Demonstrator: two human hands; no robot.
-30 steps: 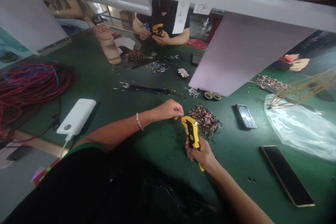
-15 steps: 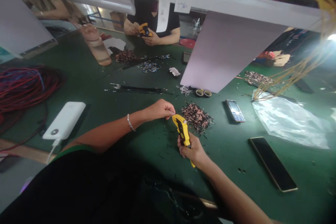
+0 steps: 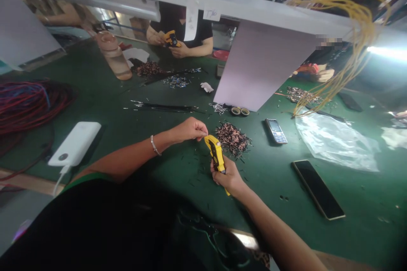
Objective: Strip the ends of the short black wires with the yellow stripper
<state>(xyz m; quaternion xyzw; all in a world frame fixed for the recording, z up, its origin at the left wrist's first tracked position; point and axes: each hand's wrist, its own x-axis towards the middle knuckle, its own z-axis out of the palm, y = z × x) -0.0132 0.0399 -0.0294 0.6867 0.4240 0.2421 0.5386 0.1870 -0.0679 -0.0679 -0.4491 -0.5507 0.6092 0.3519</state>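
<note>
Right hand wrapped round a yellow-and-black pistol-shaped tool near frame centre, long axis steeply slanted, nose pointing upper left, left hand pinched closed beside the nose, contents indiscernible, copper-and-black heap of short pieces to the right, green table beneath.

Well left of fingers: power bank, cable plugged in; wire coil farther left; bottle beyond, to left; paper scrap straight beyond; two tape rolls beyond, to right; right of fingers: keypad phone, then plastic bag farther out; smartphone right, nearer side.
</note>
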